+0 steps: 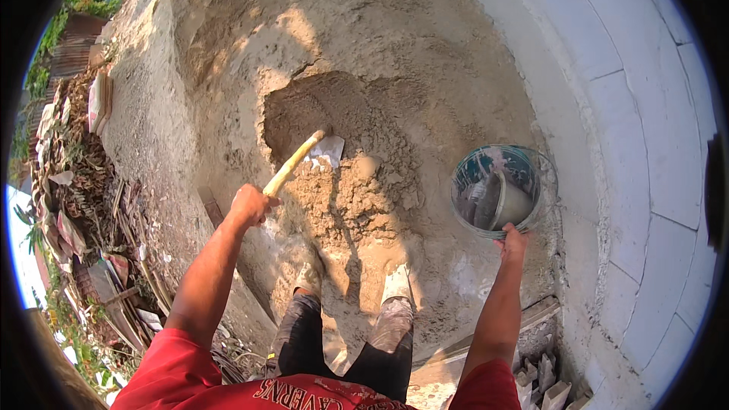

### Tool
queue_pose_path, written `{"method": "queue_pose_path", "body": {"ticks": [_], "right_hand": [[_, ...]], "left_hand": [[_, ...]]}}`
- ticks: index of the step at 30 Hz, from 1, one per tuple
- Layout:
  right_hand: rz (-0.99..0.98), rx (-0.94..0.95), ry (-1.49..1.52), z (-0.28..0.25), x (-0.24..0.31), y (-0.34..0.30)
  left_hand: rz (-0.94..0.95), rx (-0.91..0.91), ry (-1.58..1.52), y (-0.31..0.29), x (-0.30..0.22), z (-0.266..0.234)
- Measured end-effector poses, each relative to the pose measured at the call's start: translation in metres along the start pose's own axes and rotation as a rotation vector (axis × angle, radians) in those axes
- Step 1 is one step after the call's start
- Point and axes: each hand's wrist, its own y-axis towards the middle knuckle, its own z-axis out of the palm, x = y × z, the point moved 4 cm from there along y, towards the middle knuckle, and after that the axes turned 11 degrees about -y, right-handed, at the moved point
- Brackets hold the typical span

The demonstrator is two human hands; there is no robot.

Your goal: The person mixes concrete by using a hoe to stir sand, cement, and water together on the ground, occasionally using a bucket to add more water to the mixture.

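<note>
Pale wood fills our left hand [252,205], fingers wrapped round the hoe handle [292,164] angled above the crumbly mix [368,205]. Rightward, our right hand [514,241] grasps the bucket [472,171] by its near rim; that one-sided hold could, we judge, tip out the grey container [514,206].

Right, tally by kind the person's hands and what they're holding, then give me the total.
Hands: 2 (left hand, right hand)
Hoe: 1
Bucket: 1
Total: 4
</note>
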Motion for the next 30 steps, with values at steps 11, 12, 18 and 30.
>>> {"method": "queue_pose_path", "body": {"ticks": [11, 12, 18, 30], "right_hand": [[-0.562, 0.167, -0.869, 0.273, 0.028, -0.142], [-0.541, 0.125, -0.903, 0.286, 0.032, -0.147], [-0.548, 0.106, -0.976, 0.307, 0.038, -0.154], [-0.578, 0.103, -0.908, 0.284, 0.044, -0.141]], "left_hand": [[-0.048, 0.06, 0.024, 0.018, 0.023, -0.024], [-0.032, 0.057, 0.017, 0.022, 0.023, -0.022], [0.065, 0.006, 0.146, 0.029, 0.036, -0.026], [0.03, 0.039, 0.117, 0.033, 0.037, -0.021]]}}
